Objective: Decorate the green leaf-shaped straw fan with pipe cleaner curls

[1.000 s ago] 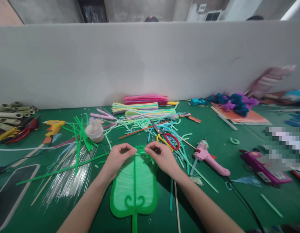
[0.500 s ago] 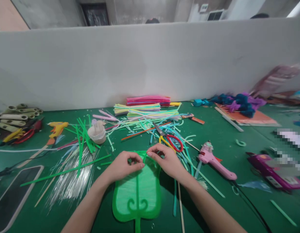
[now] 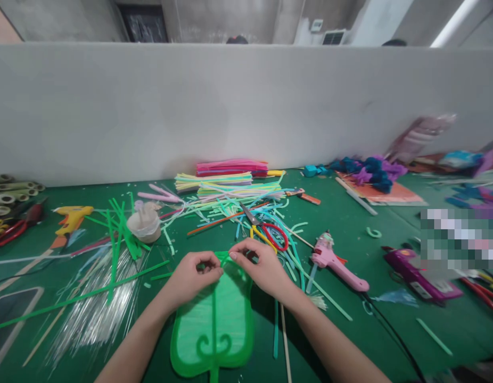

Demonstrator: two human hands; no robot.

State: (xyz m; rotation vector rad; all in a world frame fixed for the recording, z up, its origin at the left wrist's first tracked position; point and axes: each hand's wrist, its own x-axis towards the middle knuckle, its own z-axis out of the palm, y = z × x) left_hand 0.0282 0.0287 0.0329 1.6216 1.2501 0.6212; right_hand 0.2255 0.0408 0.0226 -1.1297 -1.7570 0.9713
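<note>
A green hand fan (image 3: pixel 232 324) with a translucent panel, a dark green centre rib and two curled scrolls near its handle lies in front of me. At its top edge my right hand (image 3: pixel 262 263) pinches a thin green pipe cleaner (image 3: pixel 227 259) between thumb and forefinger. My left hand (image 3: pixel 196 274) is close by over the fan's upper left, its thumb and fingers curled together; what they hold, if anything, is hidden. Just beyond my right hand lie scissors (image 3: pixel 275 236) with red and yellow handles.
Pipe cleaner bundles (image 3: pixel 230 186) lie by the grey partition (image 3: pixel 230 106). A pink glue gun (image 3: pixel 338 266) and purple device (image 3: pixel 422 274) are at right. A yellow glue gun (image 3: pixel 73 218), plastic cup (image 3: pixel 145 226), clear strands (image 3: pixel 95 314) and phone (image 3: pixel 10 324) are at left.
The view has turned slightly right, so the bench items sit further left in the picture. Both hands stay at the fan's top edge with nearly the same grip.
</note>
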